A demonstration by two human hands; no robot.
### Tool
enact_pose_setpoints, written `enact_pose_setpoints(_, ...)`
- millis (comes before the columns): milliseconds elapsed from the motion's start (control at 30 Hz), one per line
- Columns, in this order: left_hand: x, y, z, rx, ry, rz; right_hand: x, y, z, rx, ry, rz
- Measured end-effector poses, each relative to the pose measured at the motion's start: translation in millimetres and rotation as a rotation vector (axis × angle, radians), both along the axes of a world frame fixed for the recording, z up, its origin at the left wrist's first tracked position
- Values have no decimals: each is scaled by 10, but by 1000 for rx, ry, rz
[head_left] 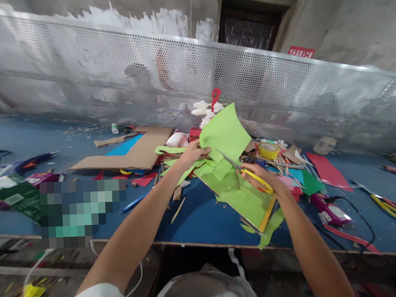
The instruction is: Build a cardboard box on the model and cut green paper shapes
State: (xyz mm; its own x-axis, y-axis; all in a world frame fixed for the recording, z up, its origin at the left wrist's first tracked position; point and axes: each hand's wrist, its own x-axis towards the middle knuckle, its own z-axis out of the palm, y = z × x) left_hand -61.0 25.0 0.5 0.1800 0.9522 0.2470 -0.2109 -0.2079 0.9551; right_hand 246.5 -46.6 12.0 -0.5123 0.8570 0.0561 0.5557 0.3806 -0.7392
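Note:
My left hand [195, 153] grips the lower left edge of a green paper sheet [224, 132], which is raised and tilted above the table. Yellow-handled scissors [256, 181] are in my right hand [261, 175], fingers closed around the handles. Their blades point up and left at the sheet's lower edge, where a narrow piece of green paper hangs down. Whether the blades are parted is hard to make out. Below both hands lies more green paper [249, 203] on a flat piece with a yellow edge strip.
An L-shaped cardboard piece [142, 146] lies left on the blue table [201, 225]. Yellow tape [268, 150], red paper [328, 171], a purple box [332, 210] with a black cable and yellow-handled pliers [389, 208] are to the right. A perforated metal screen [182, 79] stands behind.

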Motion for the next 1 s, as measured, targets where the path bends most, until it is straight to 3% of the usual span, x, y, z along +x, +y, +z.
enact_pose_setpoints(267, 15, 6, 3, -19, -22, 6, -56, -156, 116, 53, 3, 28)
enact_pose_setpoints(667, 58, -5, 2, -19, -11, 4, -75, -48, 6, 52, 21, -3)
enact_pose_setpoints(1000, 62, -44, 32, -32, 10, 1, -78, -46, 48, 18, 3, -7)
